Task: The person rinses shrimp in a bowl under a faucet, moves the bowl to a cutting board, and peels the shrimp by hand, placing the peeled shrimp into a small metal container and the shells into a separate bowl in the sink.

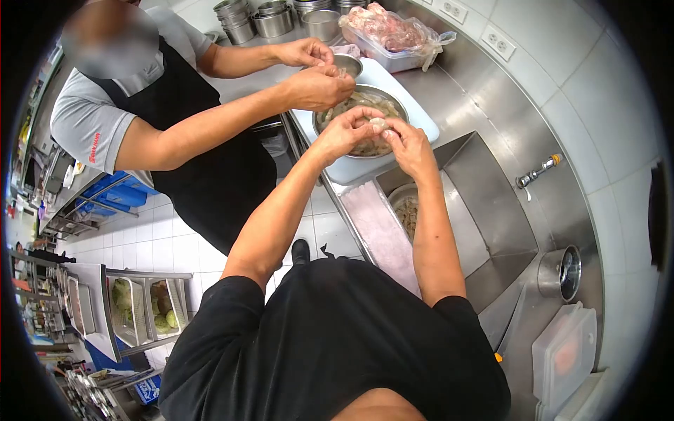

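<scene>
Pinched between both sets of fingertips is a small pale shrimp (379, 124). My left hand (345, 135) grips it from the left, and my right hand (414, 149) closes on it from the right. Directly beneath my hands is a round metal bowl (403, 105) of greyish raw shrimp in liquid, partly hidden by my fingers. It rests on a white cutting board (423, 132). Below my right forearm, a second bowl (405, 190) in the sink holds pale pieces, which my arm partly covers.
Across from me, a co-worker's hands (319, 81) work over the same bowl, near a smaller metal bowl (349, 64). A steel sink (491, 203) with a faucet (539, 172) lies right. A plastic tub (400, 59) of bagged meat and stacked metal containers (274, 21) stand behind. A pink-white cloth (375, 217) covers the edge.
</scene>
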Demonstrator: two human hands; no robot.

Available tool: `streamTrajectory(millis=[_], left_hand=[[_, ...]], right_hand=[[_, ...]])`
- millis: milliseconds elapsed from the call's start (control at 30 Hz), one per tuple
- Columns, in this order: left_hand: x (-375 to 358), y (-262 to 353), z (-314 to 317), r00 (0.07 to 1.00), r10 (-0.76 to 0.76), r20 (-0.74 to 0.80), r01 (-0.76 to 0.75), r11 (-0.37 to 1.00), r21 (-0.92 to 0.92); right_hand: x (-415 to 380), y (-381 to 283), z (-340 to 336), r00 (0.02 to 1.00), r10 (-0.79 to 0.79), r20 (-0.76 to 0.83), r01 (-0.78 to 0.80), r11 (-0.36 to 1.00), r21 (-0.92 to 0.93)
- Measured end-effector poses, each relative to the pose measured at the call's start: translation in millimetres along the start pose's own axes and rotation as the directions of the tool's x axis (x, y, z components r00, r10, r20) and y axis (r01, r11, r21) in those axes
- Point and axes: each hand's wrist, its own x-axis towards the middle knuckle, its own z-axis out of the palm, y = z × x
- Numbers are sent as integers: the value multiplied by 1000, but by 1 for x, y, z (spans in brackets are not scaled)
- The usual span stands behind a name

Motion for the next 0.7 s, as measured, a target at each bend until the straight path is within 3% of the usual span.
streamTrajectory(millis=[167,267,400,500,600,633,700], left_hand=[[12,8,4,991,-59,116,63,998,-26],[22,-1,-2,968,-178,179,213,956,-201],[25,1,-2,960,-234,151,234,972,23],[25,-3,-5,975,-222,14,221,973,65],[18,-8,-15,993,-55,-101,102,831,548],[9,-3,-12,982,160,-101,-13,587,810],[9,-19,-17,949,314,-22,-105,381,919]], right_hand=[[-4,-7,-19,998,47,29,-44,993,-111],[-11,4,-19,998,-53,14,55,977,-206],[-26,10,-24,996,-81,33,84,991,-103],[-47,18,-34,999,-30,38,28,999,40],[-83,48,-36,976,213,-52,-199,959,200],[-92,56,-37,939,344,-23,-337,929,155],[-109,74,-42,812,583,10,-583,811,51]])
